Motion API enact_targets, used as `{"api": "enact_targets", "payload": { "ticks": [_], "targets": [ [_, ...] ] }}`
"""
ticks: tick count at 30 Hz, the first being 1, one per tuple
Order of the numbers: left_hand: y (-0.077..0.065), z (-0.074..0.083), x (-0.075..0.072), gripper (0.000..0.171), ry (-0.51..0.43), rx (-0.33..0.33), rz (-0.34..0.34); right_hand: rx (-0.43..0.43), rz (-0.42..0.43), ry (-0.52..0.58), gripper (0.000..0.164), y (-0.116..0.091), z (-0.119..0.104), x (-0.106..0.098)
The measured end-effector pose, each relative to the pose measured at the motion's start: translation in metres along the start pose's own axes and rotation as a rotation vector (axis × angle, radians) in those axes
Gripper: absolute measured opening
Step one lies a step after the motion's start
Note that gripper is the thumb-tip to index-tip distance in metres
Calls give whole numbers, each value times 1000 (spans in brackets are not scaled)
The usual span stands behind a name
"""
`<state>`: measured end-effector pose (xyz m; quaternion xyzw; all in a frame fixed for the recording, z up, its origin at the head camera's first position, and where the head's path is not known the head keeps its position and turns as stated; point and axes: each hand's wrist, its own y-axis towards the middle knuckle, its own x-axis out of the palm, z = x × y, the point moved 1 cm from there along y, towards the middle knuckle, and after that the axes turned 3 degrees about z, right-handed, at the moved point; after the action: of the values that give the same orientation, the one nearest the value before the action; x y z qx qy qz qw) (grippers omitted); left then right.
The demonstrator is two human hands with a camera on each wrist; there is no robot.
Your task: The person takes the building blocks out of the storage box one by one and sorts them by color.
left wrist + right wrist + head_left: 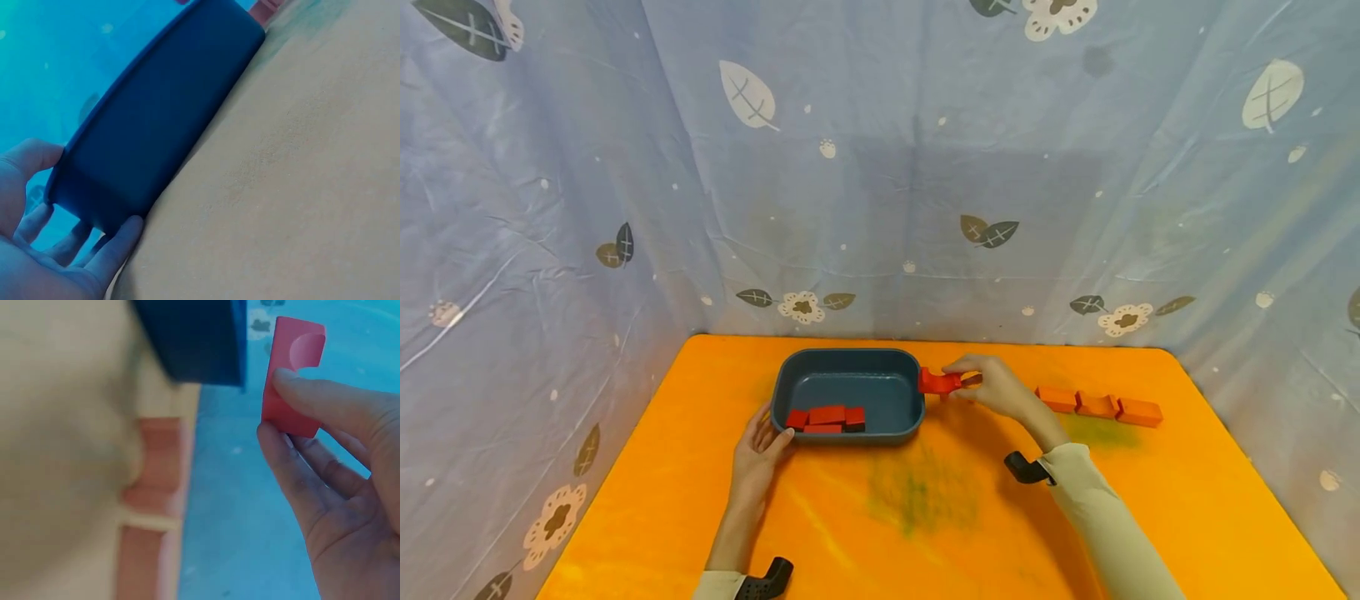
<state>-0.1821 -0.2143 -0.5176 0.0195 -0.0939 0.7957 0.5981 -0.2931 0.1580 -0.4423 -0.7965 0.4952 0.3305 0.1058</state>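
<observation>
My right hand point(992, 387) pinches a red block point(938, 382) between thumb and fingers, just off the right end of a dark blue rectangular tub point(887, 437). A rounded notch is cut into one side of this notched block point(294, 381) in the right wrist view. My left hand point(756, 462) grips the tub's near left corner, thumb at the rim and fingers along the outer end wall. Inside the tub, several red blocks point(827, 415) lie against the near wall. In the left wrist view, the left hand point(56, 250) spreads its fingers against the tub point(156, 94).
Right of my right hand, red-orange blocks stand in a row: a plain one point(1056, 400), a notched one point(1097, 405) and another plain one point(1140, 412). An orange cloth point(842, 525) with greenish stains covers the table. Patterned curtains point(910, 183) hang behind and beside it.
</observation>
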Motion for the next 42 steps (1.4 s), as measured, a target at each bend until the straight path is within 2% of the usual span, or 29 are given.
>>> {"api": "enact_targets", "payload": {
  "ticks": [7,13,18,25,31,35,38,42],
  "targets": [
    [1,-1,-1,69,-9,-1,14,-22,58,-61,40,-26,29,10],
    [0,-1,1,70,-11,1,6,-19,42,-123,38,-38,47,22],
    [-1,-2,1,69,-12,5,4,-12,24,-168,38,-43,54,28],
    [-1,-1,1,70,-2,3,7,-68,40,-189,36,-45,55,30],
    [-2,1,0,70,-4,-2,11,-27,25,-79,41,-44,49,27],
    [-3,2,0,70,12,-5,11,6,75,-108,38,-38,34,21],
    [-4,2,0,71,19,-1,5,-28,88,-143,38,-29,16,19],
    [-4,2,2,70,21,-1,2,-108,44,-109,40,-14,-9,25]
  ]
}}
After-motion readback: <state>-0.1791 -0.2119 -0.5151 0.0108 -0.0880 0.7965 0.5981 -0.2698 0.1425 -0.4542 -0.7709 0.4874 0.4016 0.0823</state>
